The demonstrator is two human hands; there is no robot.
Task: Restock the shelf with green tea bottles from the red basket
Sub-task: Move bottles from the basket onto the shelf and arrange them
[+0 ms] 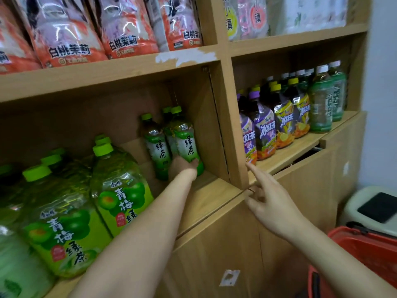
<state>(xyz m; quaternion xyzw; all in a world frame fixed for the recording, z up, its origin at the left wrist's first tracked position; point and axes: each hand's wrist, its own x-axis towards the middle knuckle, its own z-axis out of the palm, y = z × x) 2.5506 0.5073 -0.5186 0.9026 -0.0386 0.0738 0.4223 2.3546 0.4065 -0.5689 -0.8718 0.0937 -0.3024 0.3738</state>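
Note:
Three green tea bottles with green caps stand at the right end of the wooden shelf (206, 196). My left hand (182, 168) reaches into that shelf and grips the base of the front right green tea bottle (185, 140). A second green tea bottle (155, 147) stands just left of it, and a third is mostly hidden behind them. My right hand (268, 201) hovers with fingers spread in front of the shelf's upright divider, holding nothing. The red basket (365, 250) sits at the lower right, its inside out of view.
Large green plum tea bottles (120, 190) fill the shelf's left part. Purple and yellow iced tea bottles (272, 125) and darker green bottles (326, 104) stand in the right compartment. Pink bags (71, 35) hang above. A white bin (378, 209) stands behind the basket.

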